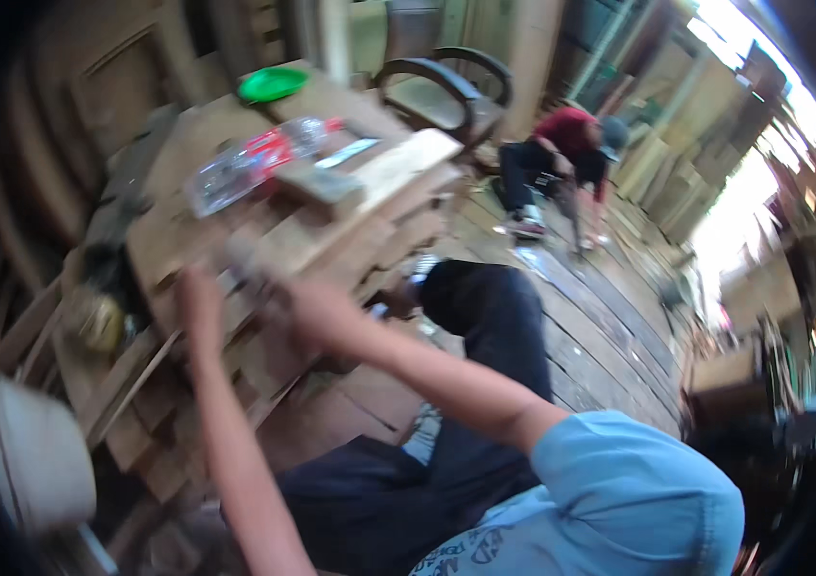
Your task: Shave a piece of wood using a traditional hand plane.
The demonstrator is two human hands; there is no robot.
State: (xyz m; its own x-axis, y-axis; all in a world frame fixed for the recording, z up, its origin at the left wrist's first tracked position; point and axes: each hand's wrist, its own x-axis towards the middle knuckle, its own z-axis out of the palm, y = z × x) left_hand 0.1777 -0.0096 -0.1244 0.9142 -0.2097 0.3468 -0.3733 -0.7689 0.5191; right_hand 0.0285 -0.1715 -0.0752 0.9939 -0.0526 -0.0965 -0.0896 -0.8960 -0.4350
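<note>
Rough wooden slats form the worktop (235,240) in front of you, stacked like pallets. Your left hand (199,300) and right hand (317,312) reach onto its planks, both blurred, so each grip cannot be told. Between them sits a pale smear, perhaps a small tool. Farther back lie a crinkled clear plastic bottle (254,163) and a round green plate (272,84).

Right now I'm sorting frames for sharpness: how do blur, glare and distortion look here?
Head view: motion blur smears both hands, left hand and right hand, over the wooden pallet stack; the plastic bottle is soft too. Daylight blows out the upper right. Fisheye bends the floor planks; corners go dark.
</note>
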